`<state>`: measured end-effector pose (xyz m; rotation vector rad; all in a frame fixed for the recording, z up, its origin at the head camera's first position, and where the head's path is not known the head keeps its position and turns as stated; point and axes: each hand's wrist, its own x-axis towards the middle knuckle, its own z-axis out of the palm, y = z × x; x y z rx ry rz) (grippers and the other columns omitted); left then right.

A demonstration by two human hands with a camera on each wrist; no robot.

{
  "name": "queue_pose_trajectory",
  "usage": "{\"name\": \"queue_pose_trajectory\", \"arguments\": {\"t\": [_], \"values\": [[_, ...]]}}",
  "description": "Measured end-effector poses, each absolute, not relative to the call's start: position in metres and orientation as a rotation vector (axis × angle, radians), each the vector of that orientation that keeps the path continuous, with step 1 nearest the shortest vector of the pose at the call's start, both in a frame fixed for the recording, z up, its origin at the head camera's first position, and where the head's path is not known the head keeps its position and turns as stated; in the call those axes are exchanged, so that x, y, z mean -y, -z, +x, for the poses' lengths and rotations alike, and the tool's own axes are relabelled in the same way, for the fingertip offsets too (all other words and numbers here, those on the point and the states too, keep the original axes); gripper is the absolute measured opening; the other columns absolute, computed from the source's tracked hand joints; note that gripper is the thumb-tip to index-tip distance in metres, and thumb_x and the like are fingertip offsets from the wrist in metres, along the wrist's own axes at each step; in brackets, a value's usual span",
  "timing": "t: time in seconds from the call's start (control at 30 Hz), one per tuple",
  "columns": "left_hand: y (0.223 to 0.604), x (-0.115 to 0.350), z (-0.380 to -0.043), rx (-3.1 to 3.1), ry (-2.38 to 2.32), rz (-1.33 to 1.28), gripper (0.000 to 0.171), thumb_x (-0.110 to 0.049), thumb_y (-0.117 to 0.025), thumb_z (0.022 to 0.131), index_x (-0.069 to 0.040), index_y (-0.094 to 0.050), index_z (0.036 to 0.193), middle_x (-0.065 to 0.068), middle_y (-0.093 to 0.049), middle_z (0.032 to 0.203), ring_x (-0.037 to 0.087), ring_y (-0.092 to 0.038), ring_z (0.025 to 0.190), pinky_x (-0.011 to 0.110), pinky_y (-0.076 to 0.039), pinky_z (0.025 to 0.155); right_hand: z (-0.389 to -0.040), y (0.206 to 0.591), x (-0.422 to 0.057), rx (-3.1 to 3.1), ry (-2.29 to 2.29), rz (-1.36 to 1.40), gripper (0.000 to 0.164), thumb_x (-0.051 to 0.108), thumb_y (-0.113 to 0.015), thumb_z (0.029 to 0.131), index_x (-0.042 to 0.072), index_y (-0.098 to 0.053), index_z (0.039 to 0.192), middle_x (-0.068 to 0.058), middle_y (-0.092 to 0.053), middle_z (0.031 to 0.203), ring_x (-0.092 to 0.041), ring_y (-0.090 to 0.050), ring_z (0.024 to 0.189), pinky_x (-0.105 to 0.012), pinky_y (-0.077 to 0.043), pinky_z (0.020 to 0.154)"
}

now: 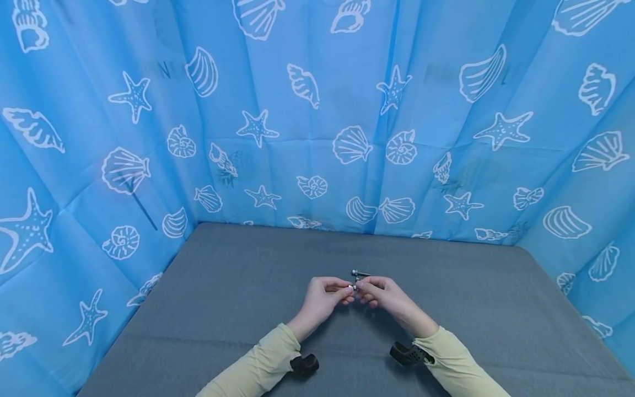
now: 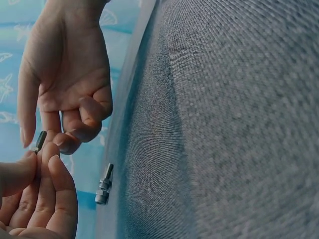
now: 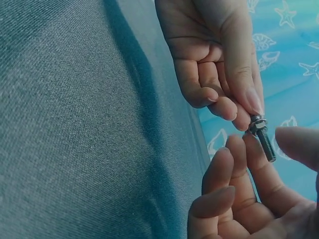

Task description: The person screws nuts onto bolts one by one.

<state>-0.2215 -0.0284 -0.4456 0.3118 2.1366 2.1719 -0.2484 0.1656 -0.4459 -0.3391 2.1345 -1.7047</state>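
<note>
My left hand [image 1: 321, 300] pinches a metal bolt [image 3: 265, 142] at its head end, between thumb and forefinger. A nut [image 3: 258, 127] sits on the bolt close to the head, and the threaded end sticks out toward my right hand [image 1: 392, 302]. In the right wrist view, the right forefinger lies beside the shank, with the thumb spread away from it; whether the forefinger touches the bolt I cannot tell. Just beyond the hands, a second bolt [image 1: 360, 273] lies on the table, with what looks like a nut on it in the left wrist view.
A grey cloth-covered table [image 1: 238, 275] spreads beneath both hands. Blue curtains [image 1: 307, 110] with white shells and starfish stand behind it and at both sides. A black strap mount [image 1: 304, 364] is on the left wrist, and another black mount [image 1: 408, 353] on the right.
</note>
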Motion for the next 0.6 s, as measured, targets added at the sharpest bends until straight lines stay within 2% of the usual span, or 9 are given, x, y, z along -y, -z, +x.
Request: {"name": "queue_pose_trajectory", "arguments": {"t": [0.2,0.43,0.6], "values": [[0.465,0.027,-0.233,-2.14,-2.181,0.316,0.01,0.001,-0.066,0.089,0.005,-0.072,0.095,0.016,-0.071,0.084,0.034,-0.069,0.079,0.048,-0.056,0.074,-0.248,0.446,-0.166,-2.12,1.737,-0.371,0.033,0.022,-0.062,0.095,-0.004,-0.057,0.114,-0.004,-0.064,0.095,-0.022,-0.058,0.085,-0.034,-0.049,0.073],[0.471,0.026,-0.236,-2.149,-2.18,0.315,0.009,-0.004,-0.069,0.087,0.001,-0.073,0.094,0.012,-0.071,0.081,0.025,-0.07,0.076,0.04,-0.058,0.07,-0.248,0.447,-0.166,-2.114,1.715,-0.384,0.033,0.025,-0.056,0.098,-0.006,-0.06,0.11,-0.006,-0.065,0.092,-0.02,-0.06,0.084,-0.032,-0.051,0.07],[0.471,0.026,-0.236,-2.152,-2.171,0.313,0.01,-0.005,-0.069,0.087,0.0,-0.073,0.095,0.01,-0.072,0.082,0.021,-0.07,0.074,0.039,-0.058,0.07,-0.248,0.447,-0.166,-2.105,1.759,-0.368,0.031,0.019,-0.061,0.095,-0.006,-0.056,0.113,-0.005,-0.064,0.091,-0.017,-0.056,0.076,-0.03,-0.049,0.066]]}}
